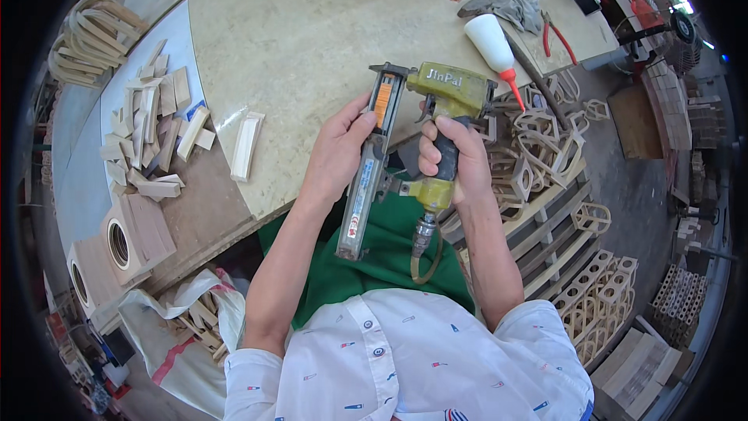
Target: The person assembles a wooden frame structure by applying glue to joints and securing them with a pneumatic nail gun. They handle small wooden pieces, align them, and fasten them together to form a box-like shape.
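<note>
A yellow-green pneumatic nail gun (450, 92) is held over my lap, in front of the workbench edge. My right hand (456, 157) is wrapped around its black grip, an air hose hanging from the bottom of the handle. My left hand (340, 150) holds the long metal magazine (366, 179), which is slid out downward, with an orange strip visible near its top.
A pale workbench (312, 39) holds a white glue bottle with red tip (494, 44), a grey rag, red pliers and a wooden strip (247, 145). Small wood offcuts (152, 132) are piled at left. Wooden house-shaped frames (545, 148) are stacked at right.
</note>
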Motion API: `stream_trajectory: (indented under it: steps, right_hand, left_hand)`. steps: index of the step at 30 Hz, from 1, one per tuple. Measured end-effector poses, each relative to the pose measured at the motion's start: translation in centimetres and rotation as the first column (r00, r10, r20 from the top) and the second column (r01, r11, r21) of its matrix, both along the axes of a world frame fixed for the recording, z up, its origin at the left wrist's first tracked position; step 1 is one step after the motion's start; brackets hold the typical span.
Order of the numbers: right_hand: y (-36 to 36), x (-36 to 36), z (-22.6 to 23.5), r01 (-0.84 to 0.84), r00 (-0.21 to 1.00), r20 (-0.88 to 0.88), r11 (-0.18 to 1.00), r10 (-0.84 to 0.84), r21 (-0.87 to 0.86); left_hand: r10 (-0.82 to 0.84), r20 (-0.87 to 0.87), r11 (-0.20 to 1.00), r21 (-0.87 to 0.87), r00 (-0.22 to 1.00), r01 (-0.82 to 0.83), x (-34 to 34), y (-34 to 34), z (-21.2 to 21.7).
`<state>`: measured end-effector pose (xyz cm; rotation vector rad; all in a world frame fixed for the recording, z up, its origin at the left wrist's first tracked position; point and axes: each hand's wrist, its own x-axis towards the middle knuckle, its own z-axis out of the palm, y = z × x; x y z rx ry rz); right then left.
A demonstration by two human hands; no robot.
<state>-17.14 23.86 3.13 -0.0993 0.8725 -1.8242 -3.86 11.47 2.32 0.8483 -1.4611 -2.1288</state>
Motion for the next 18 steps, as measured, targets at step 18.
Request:
stream_trajectory:
  steps: [18]
  right_hand:
    - [0.5,0.9,0.9,0.025,0.998,-0.060,0.999,-0.023,0.027]
  left_hand:
    - [-0.014,0.158,0.980,-0.193,0.987,0.045,-0.2,-0.6,0.5]
